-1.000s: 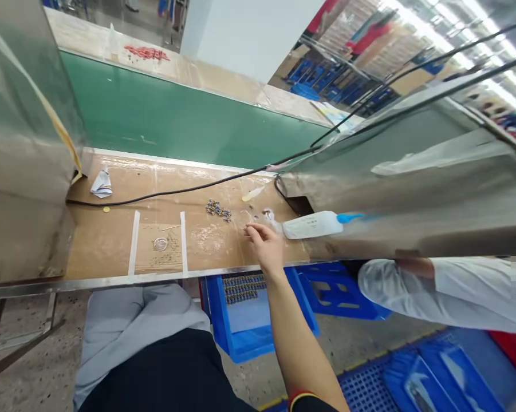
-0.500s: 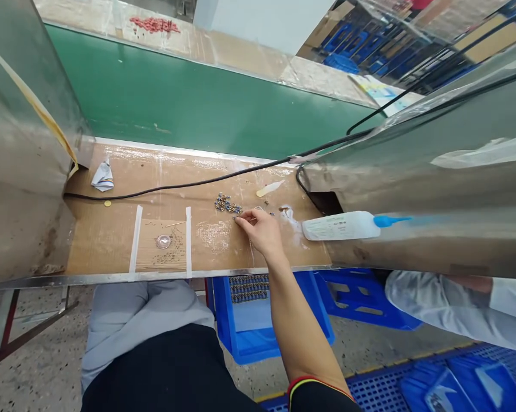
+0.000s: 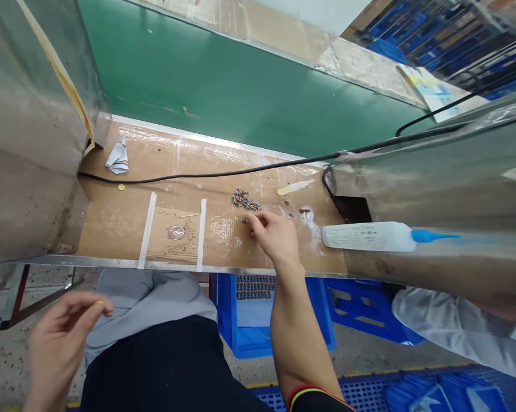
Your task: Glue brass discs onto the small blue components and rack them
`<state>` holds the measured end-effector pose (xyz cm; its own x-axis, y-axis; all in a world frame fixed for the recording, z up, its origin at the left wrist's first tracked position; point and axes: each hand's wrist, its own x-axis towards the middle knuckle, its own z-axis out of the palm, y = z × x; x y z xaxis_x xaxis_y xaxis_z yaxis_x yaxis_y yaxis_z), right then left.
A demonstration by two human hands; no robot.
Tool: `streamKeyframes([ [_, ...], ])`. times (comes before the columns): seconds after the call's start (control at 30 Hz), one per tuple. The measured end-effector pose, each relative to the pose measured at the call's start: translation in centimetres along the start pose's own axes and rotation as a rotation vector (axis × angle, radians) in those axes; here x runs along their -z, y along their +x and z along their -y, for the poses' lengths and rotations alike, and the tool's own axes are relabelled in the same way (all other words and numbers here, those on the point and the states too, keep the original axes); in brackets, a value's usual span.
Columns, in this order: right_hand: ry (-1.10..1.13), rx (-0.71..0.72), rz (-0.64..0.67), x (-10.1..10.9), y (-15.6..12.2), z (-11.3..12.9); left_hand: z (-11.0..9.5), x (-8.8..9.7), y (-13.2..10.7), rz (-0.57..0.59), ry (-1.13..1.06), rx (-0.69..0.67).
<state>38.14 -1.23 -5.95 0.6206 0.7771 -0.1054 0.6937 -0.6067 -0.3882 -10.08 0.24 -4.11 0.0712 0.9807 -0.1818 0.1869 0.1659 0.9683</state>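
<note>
Gold-coloured bit (image 3: pixel 98 304) pinched in the left hand (image 3: pixel 64 343); right hand (image 3: pixel 275 237) curled, grip unclear, over small metal parts (image 3: pixel 244 220) near the table's (image 3: pixel 111 220) front edge.

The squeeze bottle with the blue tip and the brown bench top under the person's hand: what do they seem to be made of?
The squeeze bottle looks like white plastic, smooth with a soft sheen; its blue nozzle seems to be plastic too. The bench top looks like brown cardboard, matte where bare, with glossy patches that could be clear film or dried glue; the picture leaves that open.
</note>
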Motion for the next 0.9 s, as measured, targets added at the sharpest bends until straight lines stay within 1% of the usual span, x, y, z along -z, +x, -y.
streamKeyframes([
  [0.07, -0.053, -0.009, -0.021, -0.6, 0.2, 0.9, 0.7, -2.4, 0.4, 0.057, -0.124, 0.082],
  [0.17, -0.049, -0.009, -0.006, -1.1, 0.7, 1.3, 0.4, -5.4, 1.4, 0.126, -0.230, 0.116],
  [0.23, -0.026, -0.002, 0.008, -1.2, 0.9, 1.2, -0.1, -6.9, 2.2, 0.176, -0.259, 0.157],
  [0.3, 0.025, 0.003, 0.027, -1.1, 0.9, 0.8, -0.4, -7.8, 2.7, 0.220, -0.276, 0.213],
  [0.43, 0.210, 0.024, 0.038, -1.3, -0.1, 0.2, -0.4, -8.8, 3.0, 0.279, -0.307, 0.258],
  [0.5, 0.315, 0.069, -0.007, -1.6, -1.1, 0.4, -0.4, -8.9, 2.8, 0.287, -0.320, 0.256],
  [0.53, 0.356, 0.115, -0.040, -1.9, -1.6, 0.6, -0.3, -9.0, 2.8, 0.285, -0.322, 0.252],
  [0.67, 0.390, 0.345, -0.169, -3.1, -3.8, 2.4, -0.2, -9.1, 2.7, 0.277, -0.286, 0.225],
  [0.73, 0.417, 0.377, -0.192, -3.7, -5.0, 3.5, 0.0, -9.1, 2.9, 0.285, -0.260, 0.212],
  [0.8, 0.493, 0.377, -0.178, -4.2, -6.1, 4.7, 0.3, -9.1, 3.2, 0.283, -0.233, 0.194],
  [0.9, 0.574, 0.436, -0.150, -4.5, -7.3, 6.8, 0.7, -9.3, 3.8, 0.242, -0.205, 0.146],
])
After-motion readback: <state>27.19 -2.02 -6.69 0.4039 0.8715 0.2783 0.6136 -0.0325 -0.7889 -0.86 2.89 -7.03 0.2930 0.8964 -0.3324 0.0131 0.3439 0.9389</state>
